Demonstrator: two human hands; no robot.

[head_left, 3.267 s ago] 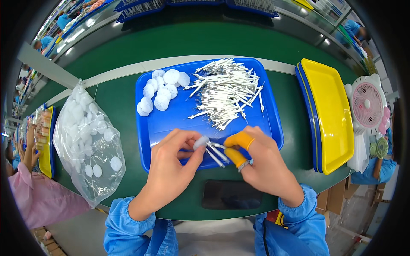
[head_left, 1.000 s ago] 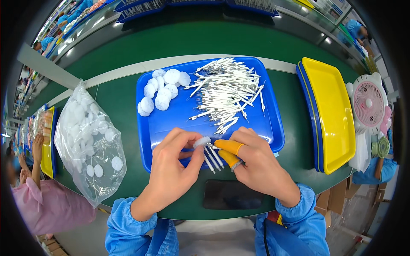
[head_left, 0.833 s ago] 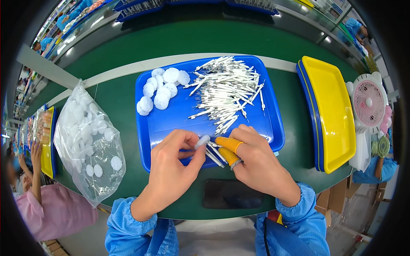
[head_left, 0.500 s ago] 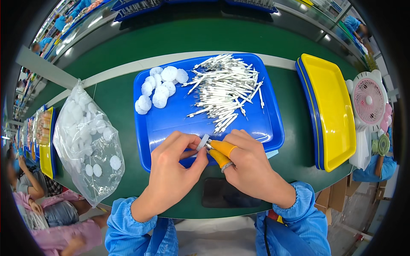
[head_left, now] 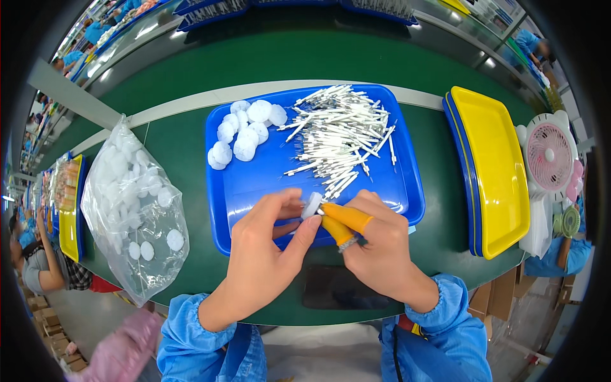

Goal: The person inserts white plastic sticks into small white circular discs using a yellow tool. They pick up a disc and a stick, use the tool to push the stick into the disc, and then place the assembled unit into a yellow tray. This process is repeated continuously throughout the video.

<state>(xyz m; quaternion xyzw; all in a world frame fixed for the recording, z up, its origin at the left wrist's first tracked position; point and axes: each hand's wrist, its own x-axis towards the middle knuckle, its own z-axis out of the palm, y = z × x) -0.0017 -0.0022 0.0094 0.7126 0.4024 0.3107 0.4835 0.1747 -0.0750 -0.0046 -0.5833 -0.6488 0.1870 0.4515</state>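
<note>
Over the near side of the blue tray (head_left: 219, 216), my left hand (head_left: 264, 245) has its thumb and fingertips around the edge of a small white round piece (head_left: 311, 205), seen tilted. Its fingers are slightly blurred, and some are hidden behind the piece. My right hand (head_left: 382, 248) is closed round yellow-handled pliers (head_left: 347, 219), whose metal tip touches or nearly touches the piece. In the tray, several frosted white discs (head_left: 245, 149) lie at the far left. A heap of thin white sticks with fine wire ends (head_left: 344, 137) covers the far right.
A clear bag of white discs (head_left: 133, 210) lies left of the tray. Yellow and blue trays (head_left: 493, 172) are stacked to the right, beside a pink and white fan (head_left: 548, 149). A dark flat phone-like object (head_left: 344, 290) lies at the near table edge. Other people are at the sides.
The white piece and the pliers have shifted slightly right and up, and the piece is tilted differently. My left fingertips have spread farther from the thumb. A person at lower left has moved.
</note>
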